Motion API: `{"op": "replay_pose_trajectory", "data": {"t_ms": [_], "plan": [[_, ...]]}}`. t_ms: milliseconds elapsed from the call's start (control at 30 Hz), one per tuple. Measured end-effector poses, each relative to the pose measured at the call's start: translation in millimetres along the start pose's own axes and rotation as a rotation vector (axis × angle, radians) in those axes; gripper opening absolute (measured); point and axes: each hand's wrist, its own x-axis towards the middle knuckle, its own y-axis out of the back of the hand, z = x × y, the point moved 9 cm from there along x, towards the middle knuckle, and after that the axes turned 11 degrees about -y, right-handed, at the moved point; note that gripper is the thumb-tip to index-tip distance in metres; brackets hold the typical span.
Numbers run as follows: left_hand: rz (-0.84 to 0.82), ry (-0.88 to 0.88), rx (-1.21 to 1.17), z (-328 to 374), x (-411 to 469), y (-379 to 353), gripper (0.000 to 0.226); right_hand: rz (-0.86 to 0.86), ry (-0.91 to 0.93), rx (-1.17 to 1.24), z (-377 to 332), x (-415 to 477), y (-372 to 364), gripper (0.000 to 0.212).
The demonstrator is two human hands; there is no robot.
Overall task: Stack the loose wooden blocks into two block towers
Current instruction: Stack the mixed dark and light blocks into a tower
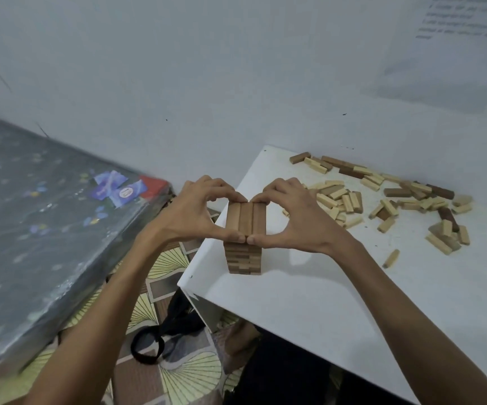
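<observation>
Tower (243, 260) stands near the left edge of the table (324, 302), several layers high. Both hands frame its top layer (245, 219) of three blocks side by side. Left hand (191, 213) and right hand (297, 217) each curl their fingers over the far ends and press a thumb against the near ends, thumb tips almost meeting. Likely a squeeze to square the layer flush, not a lift. Loose blocks (382, 197) lie scattered well apart, toward the far right of the table. No second tower in sight yet.
</observation>
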Motion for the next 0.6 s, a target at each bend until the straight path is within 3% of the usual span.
{"op": "replay_pose_trajectory", "data": {"t_ms": [600], "plan": [[-0.018,-0.001,-0.011,-10,-4,-10,0.070,-0.025,-0.028,-0.037,4,0,-14,0.063]]}}
